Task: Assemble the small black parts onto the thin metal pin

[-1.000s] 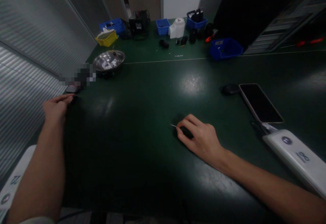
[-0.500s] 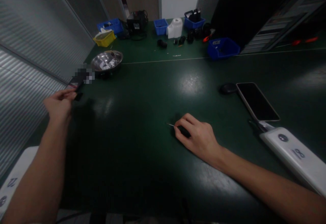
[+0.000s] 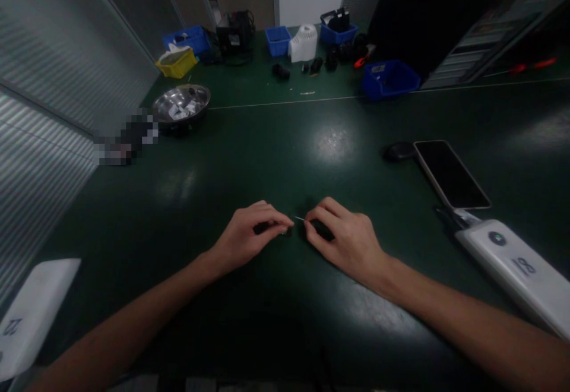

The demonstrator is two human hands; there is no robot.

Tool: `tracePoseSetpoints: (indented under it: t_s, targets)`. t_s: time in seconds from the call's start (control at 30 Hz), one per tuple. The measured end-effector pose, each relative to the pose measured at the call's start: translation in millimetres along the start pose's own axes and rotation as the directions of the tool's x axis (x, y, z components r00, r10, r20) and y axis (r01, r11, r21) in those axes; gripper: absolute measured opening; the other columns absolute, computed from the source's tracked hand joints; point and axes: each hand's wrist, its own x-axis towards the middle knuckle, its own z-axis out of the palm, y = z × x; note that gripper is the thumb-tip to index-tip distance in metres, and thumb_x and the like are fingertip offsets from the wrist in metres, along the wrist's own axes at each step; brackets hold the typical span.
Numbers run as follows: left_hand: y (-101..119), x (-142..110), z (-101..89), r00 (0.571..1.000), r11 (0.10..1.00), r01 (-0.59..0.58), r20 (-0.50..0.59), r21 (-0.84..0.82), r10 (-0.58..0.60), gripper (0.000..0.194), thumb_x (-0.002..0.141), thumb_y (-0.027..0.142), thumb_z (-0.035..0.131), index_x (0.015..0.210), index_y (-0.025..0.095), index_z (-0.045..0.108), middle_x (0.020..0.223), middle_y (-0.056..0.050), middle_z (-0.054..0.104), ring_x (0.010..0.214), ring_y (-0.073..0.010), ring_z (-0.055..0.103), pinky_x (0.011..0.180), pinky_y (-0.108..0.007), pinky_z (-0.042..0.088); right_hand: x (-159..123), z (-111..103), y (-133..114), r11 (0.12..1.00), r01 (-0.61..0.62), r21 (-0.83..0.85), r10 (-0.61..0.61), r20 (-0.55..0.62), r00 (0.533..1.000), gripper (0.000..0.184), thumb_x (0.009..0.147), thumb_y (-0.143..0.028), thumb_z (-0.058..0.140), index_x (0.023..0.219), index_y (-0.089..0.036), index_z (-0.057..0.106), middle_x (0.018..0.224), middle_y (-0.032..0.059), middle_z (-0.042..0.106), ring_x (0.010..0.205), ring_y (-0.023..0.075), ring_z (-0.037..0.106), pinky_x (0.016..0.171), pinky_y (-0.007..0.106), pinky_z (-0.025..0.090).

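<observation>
Green table [image 3: 249,160] lies under both hands in the head view. At the centre of the frame, the right hand [image 3: 354,240] pinches a thin pin [image 3: 300,218] between thumb and forefinger, its tip pointing left. Just beside it, the left hand [image 3: 236,237] has its fingertips pressed together on a small piece [image 3: 287,231], too dark to identify. The step in hand seems a close two-handed alignment; closing the gap would call for steady pinches and a straight tip.

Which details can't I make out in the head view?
Head view, small item at left hand: mostly covered by fingers.
Head view, rear end of thin rod: hidden by right hand.
Head view, things beside metal bowl: pixelated.
Head view, white device at right: cut off by edge.
</observation>
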Motion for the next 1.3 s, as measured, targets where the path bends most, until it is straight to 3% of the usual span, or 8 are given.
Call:
tracePoseSetpoints:
  t_s: [0.33,0.43,0.63,1.3]
  targets:
    - [-2.2,-2.5,-5.5,1.000,1.000,-0.015,-0.009,0.022,0.015,0.022,0.100,0.022,0.059,0.118,0.021,0.071,0.109,-0.007,0.072,0.099,-0.0168,0.065,0.087,-0.030,0.051,-2.2,-0.3,-0.1,0.994,0.073,0.080,-0.074,0.009,0.997,0.017,0.099,-0.030,0.052,0.098,-0.021,0.066,0.096,0.0013,0.062,0.069,0.0094,0.056,0.056,0.023,0.037]
    - [-0.9,-4.7,-5.8,0.999,0.997,-0.033,0.015,0.070,0.032,0.028,0.096,0.022,0.064,0.124,0.019,0.068,0.111,-0.008,0.069,0.095,-0.0166,0.063,0.084,-0.030,0.052,-3.0,-1.7,-0.7,0.991,0.098,0.088,-0.101,0.035,0.994,0.018,0.099,-0.030,0.051,0.097,-0.021,0.066,0.095,0.0017,0.061,0.070,0.0099,0.056,0.057,0.024,0.038]
    - [-1.7,-5.4,-7.0,0.998,0.993,-0.058,0.040,0.103,0.054,0.018,0.096,0.023,0.066,0.112,0.018,0.071,0.106,-0.007,0.068,0.092,-0.0153,0.063,0.082,-0.028,0.052,-1.7,-4.5,-2.0,0.990,0.110,0.083,-0.114,0.038,0.993,0.018,0.098,-0.028,0.051,0.094,-0.019,0.066,0.093,0.0022,0.061,0.068,0.0097,0.055,0.058,0.024,0.037]
    - [-6.5,-7.6,-6.8,0.996,0.989,-0.087,0.045,0.119,0.083,0.024,0.098,0.022,0.063,0.120,0.020,0.070,0.112,-0.008,0.067,0.101,-0.0157,0.066,0.089,-0.028,0.054,-3.0,-4.3,-2.0,0.984,0.159,0.082,-0.164,0.055,0.985,0.020,0.100,-0.027,0.048,0.097,-0.019,0.066,0.095,0.0025,0.061,0.067,0.0093,0.054,0.056,0.024,0.037]
